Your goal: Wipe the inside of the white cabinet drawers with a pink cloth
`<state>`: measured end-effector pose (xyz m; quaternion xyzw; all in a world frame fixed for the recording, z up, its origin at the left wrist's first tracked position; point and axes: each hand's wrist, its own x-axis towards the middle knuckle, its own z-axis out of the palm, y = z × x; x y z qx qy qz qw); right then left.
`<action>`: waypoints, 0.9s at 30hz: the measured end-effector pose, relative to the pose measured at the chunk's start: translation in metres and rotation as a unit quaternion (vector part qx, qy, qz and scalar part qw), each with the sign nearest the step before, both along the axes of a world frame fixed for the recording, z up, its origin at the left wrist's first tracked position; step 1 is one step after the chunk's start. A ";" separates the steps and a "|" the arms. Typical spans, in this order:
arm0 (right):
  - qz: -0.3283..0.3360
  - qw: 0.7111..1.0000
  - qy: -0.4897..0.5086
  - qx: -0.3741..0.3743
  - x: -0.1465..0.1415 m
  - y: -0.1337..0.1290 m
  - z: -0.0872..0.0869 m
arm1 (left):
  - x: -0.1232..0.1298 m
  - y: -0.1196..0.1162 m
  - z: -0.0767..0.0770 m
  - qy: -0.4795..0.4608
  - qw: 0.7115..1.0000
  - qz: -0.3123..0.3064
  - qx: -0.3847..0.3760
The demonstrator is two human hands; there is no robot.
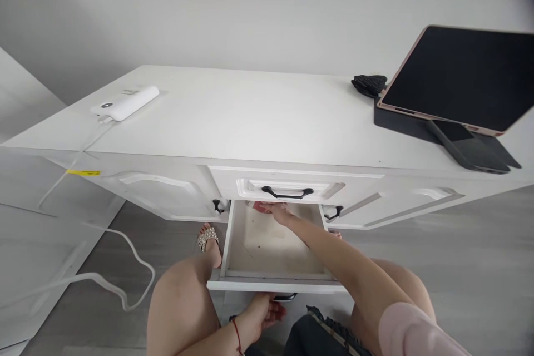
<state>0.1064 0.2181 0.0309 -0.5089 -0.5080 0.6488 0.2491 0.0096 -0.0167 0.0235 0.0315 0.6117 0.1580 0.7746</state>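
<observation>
My right hand [278, 213] reaches into the back of a pulled-out white drawer [275, 287]. Its fingers are closed on a small red item with a pale edge [259, 207], partly hidden under the cabinet's upper front. The exact kind of this item cannot be made out. Below the drawer front, beside its black handle [286, 297], my left hand [267, 312] is turned palm up with its fingers stretched out and apart. A red string bracelet circles the left wrist. The visible drawer floor is beige with small dark specks.
A white cabinet [250, 117] carries a white power bank [131, 103] with a cable at left. A tablet [463, 78], a dark phone [467, 144] and a black bundle [369, 84] are at right. Above the drawer is a closed drawer [292, 181]. My knees flank the opened drawer.
</observation>
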 end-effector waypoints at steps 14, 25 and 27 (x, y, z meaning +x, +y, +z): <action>0.472 0.801 -0.273 0.247 0.061 -0.090 -0.001 | -0.007 -0.002 0.006 -0.048 0.998 0.020 0.029; 0.291 0.847 -0.359 0.261 0.107 -0.054 0.005 | -0.008 0.001 0.007 -0.023 0.999 -0.005 0.031; 0.267 0.843 -0.382 0.269 0.106 -0.034 0.001 | -0.008 0.001 0.007 -0.022 0.999 -0.002 0.029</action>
